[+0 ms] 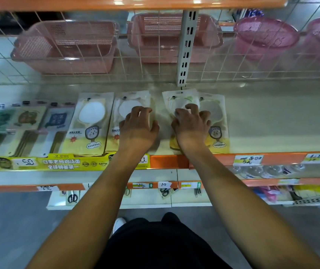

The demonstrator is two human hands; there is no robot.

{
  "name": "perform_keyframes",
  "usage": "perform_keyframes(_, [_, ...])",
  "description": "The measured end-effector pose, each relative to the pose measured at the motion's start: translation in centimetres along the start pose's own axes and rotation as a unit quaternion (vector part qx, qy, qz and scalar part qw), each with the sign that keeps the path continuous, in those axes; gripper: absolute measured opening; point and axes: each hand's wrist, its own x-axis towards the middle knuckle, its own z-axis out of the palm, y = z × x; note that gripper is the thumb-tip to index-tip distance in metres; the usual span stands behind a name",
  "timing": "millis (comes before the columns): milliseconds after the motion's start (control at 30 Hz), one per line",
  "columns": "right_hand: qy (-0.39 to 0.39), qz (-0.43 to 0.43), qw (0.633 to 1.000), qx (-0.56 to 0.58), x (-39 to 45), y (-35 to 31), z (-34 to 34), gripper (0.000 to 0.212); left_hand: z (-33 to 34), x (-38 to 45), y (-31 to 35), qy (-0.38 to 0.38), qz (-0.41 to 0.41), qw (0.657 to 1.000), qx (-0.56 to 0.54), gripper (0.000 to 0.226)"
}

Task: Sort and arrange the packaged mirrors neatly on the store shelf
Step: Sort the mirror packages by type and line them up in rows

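Four lots of packaged hand mirrors lie flat in a row on the pale shelf point(271, 123). The leftmost mirror pack point(91, 113) lies untouched. My left hand point(137, 129) rests on the second mirror stack point(130, 107), fingertips curled onto its face and thumb at its right edge. My right hand point(191, 126) claws onto the third mirror stack point(182, 99), which lies slightly askew and overlaps the fourth mirror pack point(216, 111). A strip of bare shelf separates the two hands.
Other flat packaged goods point(27, 117) fill the shelf's left end. Behind a wire grid stand two pink rectangular baskets point(66, 47) and round pink baskets point(266, 35). A white slotted upright point(186, 47) rises at the back. The orange price rail point(165, 161) runs along the front edge.
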Motion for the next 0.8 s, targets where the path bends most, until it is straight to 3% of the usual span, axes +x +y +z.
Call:
perform_keyframes(200, [0.031, -0.016, 0.999, 0.038, -0.6, -3.3, -0.4, 0.025, -1.2, -0.1, -2.5, 0.003, 0.009, 1.000, -0.014, 0.042])
perform_keyframes(800, [-0.014, -0.013, 0.999, 0.046, -4.1, -22.2, 6.8, 0.025, -8.5, 0.8, -21.2, 0.030, -0.005, 0.999, -0.021, 0.043])
